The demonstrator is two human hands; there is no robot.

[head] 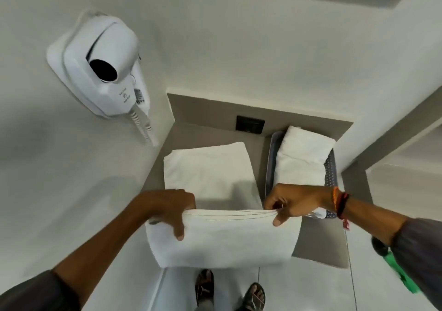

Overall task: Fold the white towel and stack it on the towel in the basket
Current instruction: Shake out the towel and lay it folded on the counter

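Fingers (179,229) of two hands pinch one towel (222,236)

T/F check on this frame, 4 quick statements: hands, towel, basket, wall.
1. Both hands grip the white towel along its upper edge. True: left hand, right hand.
2. The basket is empty. False: a folded towel already lies in it.
3. A hair dryer is mounted on the wall to the left. True.
4. The basket sits left of the held towel. False: it is to the right, on the counter.
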